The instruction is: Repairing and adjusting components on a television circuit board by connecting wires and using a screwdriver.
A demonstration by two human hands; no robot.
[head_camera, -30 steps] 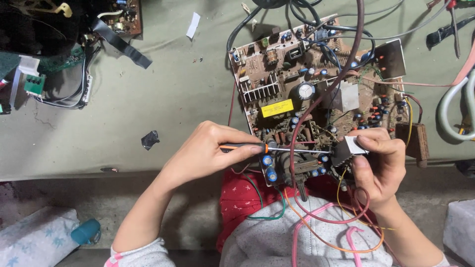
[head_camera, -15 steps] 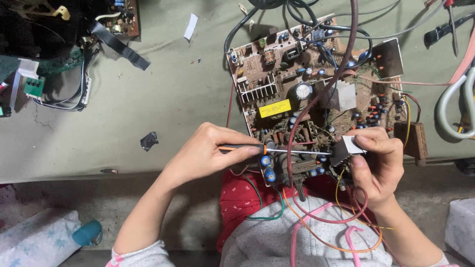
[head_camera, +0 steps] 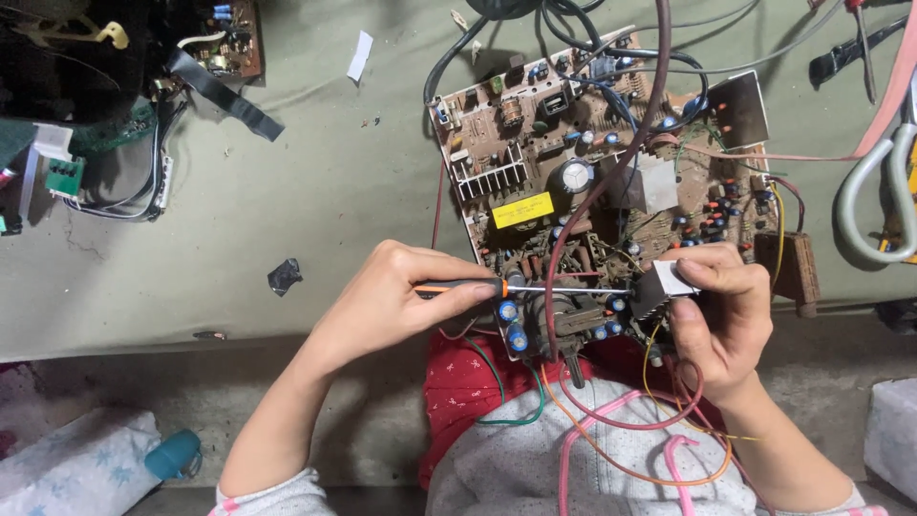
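At the desk's near edge, the left hand [head_camera: 396,306] is pinching a slim orange-handled screwdriver [head_camera: 497,287] level while the right hand [head_camera: 721,311] is clamping a small black component [head_camera: 651,296] on the brown circuit board [head_camera: 611,182], probably best kept steady.

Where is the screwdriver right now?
In the head view the screwdriver lies level just below centre, in the left hand, its tip at the black heat sink that the right hand grips on the circuit board.

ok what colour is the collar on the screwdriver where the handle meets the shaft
Orange: the screwdriver in the left hand has a black handle with an orange collar, clearest in the head view.
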